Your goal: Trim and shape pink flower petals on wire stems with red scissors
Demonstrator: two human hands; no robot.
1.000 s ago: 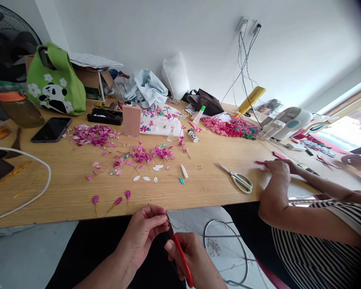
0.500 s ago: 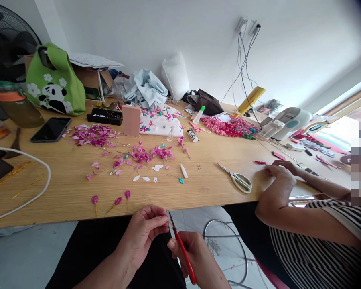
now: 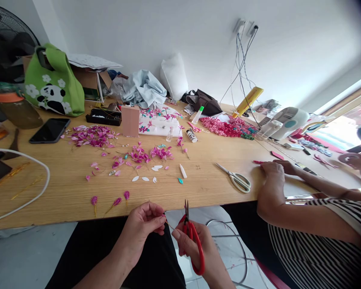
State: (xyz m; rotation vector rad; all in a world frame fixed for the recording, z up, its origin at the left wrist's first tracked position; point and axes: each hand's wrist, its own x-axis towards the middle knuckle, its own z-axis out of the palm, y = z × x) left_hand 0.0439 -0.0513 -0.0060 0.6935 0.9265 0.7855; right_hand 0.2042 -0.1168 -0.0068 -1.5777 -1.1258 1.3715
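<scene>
the right hand (image 3: pixel 195 249) holds a pair of red-handled scissors (image 3: pixel 192 237) below the near edge of the desk (image 3: pixel 63 200), its grip clamped around the loops. the scissors stand nearly upright, long axis running from the handles low in the palm up to the blade tips, which point toward the desk edge and look closed. just to their left, the left hand (image 3: pixel 142 224) pinches a small pink piece on a thin wire (image 3: pixel 165 218) between thumb and fingertips; the piece is too small to make out its direction. three pink petals on wire stems (image 3: pixel 114 200) lie on the desk just beyond this hand. a second pair of scissors (image 3: pixel 236 179) lies further right, near another person's hand (image 3: pixel 270 170).
</scene>
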